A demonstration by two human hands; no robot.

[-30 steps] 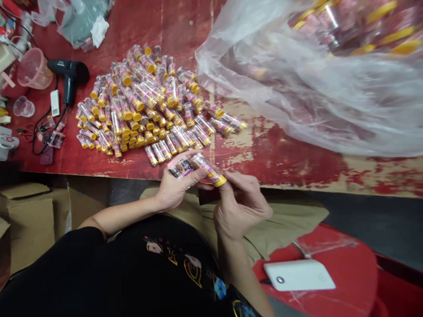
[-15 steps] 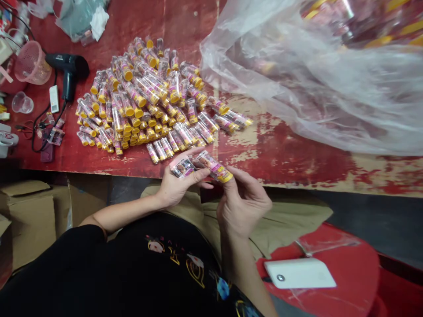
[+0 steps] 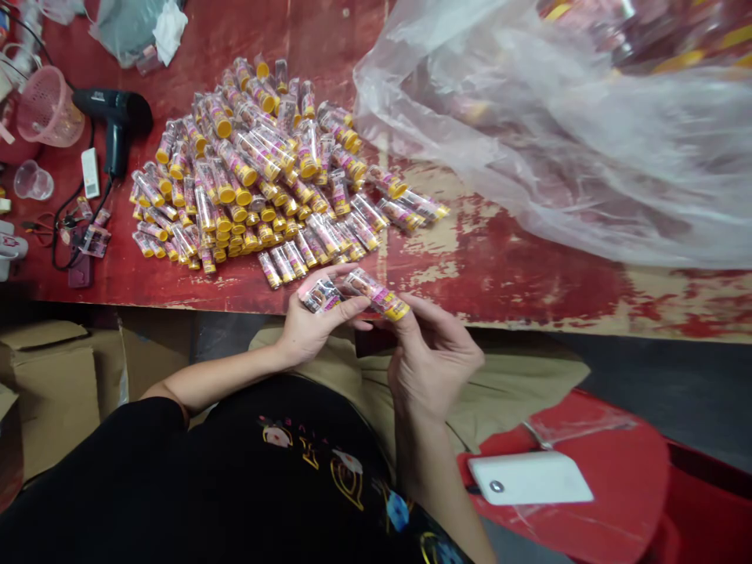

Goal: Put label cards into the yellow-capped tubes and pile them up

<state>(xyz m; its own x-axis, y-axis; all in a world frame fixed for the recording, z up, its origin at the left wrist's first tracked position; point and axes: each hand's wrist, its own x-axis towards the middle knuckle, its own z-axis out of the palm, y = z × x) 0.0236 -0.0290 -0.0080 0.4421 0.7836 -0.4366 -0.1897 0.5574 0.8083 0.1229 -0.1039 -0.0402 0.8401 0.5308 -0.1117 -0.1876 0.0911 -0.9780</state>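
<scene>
Just in front of the table edge, my right hand [image 3: 432, 352] pinches the yellow-capped end of a small clear tube [image 3: 376, 294] with a pink and purple printed label. My left hand [image 3: 317, 325] is closed around a small stack of printed labels [image 3: 320, 295], and its thumb reaches to the tube's other end. Beyond both hands lies a large pile of similar yellow-capped tubes [image 3: 235, 180], with a short row of them at its near side.
A big translucent plastic bag [image 3: 499, 157] with more yellow-ended items covers the right of the worn red table [image 3: 193, 290]. At left are a black heat gun [image 3: 114, 117], a pink basket [image 3: 50, 110] and a clear cup [image 3: 34, 180]. A white power bank [image 3: 532, 478] rests on a red stool [image 3: 623, 470].
Both hands keep nearly the same pose, the tube still between them. The table's things have shifted slightly left and up in view, as the camera moved a little.
</scene>
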